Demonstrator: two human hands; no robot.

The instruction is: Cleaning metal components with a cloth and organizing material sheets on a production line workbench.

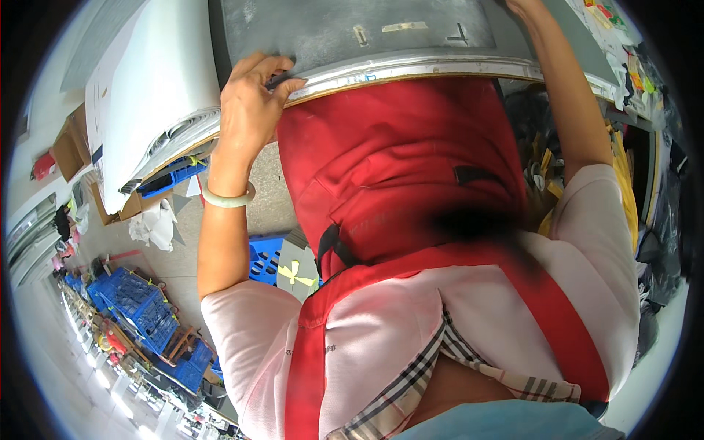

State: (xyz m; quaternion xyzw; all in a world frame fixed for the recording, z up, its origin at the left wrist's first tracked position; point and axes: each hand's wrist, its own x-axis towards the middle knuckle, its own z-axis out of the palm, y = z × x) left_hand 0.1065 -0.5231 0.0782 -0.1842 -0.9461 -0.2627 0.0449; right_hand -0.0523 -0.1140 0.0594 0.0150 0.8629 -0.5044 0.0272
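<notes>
Workshop floor below, blue crates [139, 308] well off to the person's left. Red apron [396, 183] against the grey worktable's metal edge [411, 67]. Left hand [249, 110] pinches a dark pen-like tool [280, 79] on that rim; keep the wrist braced. Right hand [517, 6] mostly out of frame, fingers unreadable. White sheet stack [154, 88] crowds the left; clutter [638, 81] hems the right.

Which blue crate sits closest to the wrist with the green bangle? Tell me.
The blue crate just right of the left forearm, beside the red apron; the other crates lie farther left.
</notes>
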